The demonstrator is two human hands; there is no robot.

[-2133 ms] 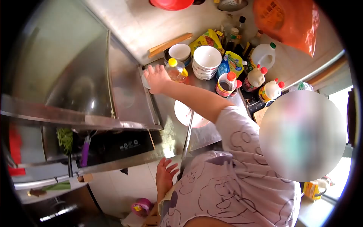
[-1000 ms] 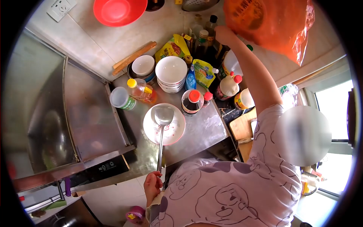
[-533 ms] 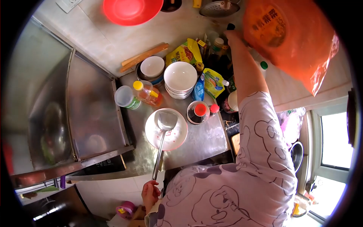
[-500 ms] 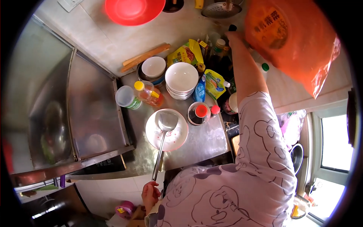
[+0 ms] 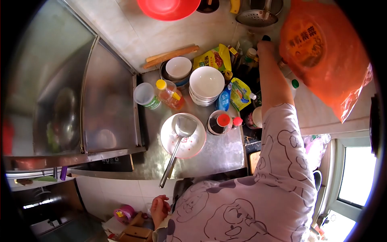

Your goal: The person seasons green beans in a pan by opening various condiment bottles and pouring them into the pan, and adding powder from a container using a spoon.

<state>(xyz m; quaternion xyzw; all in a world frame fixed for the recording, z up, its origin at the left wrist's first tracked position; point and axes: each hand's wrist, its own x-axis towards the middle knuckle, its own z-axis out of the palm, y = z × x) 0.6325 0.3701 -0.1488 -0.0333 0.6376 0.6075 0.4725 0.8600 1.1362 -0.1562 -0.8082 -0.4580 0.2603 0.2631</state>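
My right hand [image 5: 266, 47] is at the neck of a black-capped bottle [image 5: 266, 38] by the wall, its fingers closed there and partly hidden. Below the counter edge, my left hand [image 5: 160, 206] has curled fingers with nothing visible in them. It is just below the handle end of a metal spatula [image 5: 174, 158], apart from it. The spatula's blade lies in a white bowl [image 5: 193, 146]. Behind the bowl are a yellow-capped bottle [image 5: 171, 96], a clear tub [image 5: 146, 95], stacked white bowls [image 5: 207, 82] and a red-capped jar [image 5: 219, 122].
An orange bag [image 5: 322, 52] hangs beside my right forearm. To the left is a metal-and-glass panel [image 5: 111, 97]. Yellow packets [image 5: 215, 58], a pouch [image 5: 240, 94] and a green-capped jug [image 5: 294, 84] line the back. A red basin [image 5: 169, 7] hangs on the wall.
My right hand has gone from the tub at the left to the back bottles. My left hand, earlier at the spatula handle's end, is now apart from it. The view has shifted.
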